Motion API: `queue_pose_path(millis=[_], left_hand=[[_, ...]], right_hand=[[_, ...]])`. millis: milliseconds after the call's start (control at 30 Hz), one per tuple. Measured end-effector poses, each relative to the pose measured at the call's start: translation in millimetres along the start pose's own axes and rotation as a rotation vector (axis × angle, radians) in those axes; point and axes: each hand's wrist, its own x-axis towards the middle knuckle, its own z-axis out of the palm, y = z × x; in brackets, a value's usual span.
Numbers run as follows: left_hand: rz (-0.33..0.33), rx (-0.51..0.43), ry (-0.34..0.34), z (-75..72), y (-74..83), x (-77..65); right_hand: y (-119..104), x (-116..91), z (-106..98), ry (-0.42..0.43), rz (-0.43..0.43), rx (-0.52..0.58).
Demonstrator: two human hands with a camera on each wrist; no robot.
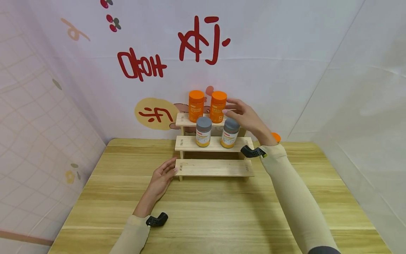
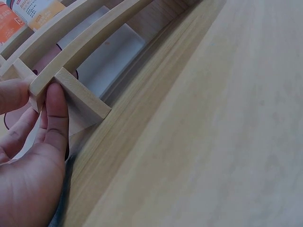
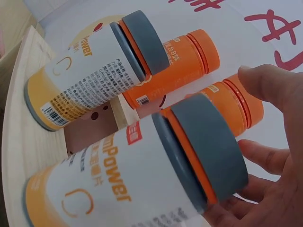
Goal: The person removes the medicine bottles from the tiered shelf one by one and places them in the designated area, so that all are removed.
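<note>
My left hand [image 1: 163,178] pinches the left end of the lowest step of a three-tier wooden shelf [image 1: 215,167]; in the left wrist view the thumb lies on top and the index finger below. At the top step, my right hand [image 1: 242,114] is beside the right orange bottle [image 1: 217,109], with thumb and fingers spread around its cap. Whether they touch it cannot be told. Another orange bottle [image 1: 196,107] stands to its left. On the middle step are two grey-lidded white and yellow bottles, the left bottle [image 1: 203,134] and the right bottle [image 1: 229,135], below my right hand.
An orange cap [image 1: 276,137] shows behind my right wrist, its lower part hidden. The shelf stands on a wood-grain table [image 1: 203,218], near a white back wall [image 1: 269,70] with red writing. Side walls rise to left and right.
</note>
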Motion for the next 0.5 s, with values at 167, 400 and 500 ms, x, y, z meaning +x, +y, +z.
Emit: queue_pose_path(millis=[167,400,500], left_hand=[[-0.002,-0.002,-0.003,-0.5,0.8,-0.4],[-0.004,0.001,0.0,0.2,0.3,-0.8],[0.0,0.004,-0.001,0.0,-0.2,-1.0]], right_hand=[[-9.0,7.7,2.5,0.008,-0.003,-0.017],[-17.3,16.2,6.3,0.013,-0.009,-0.018],[-19.0,19.4,8.1,0.02,0.009,-0.021]])
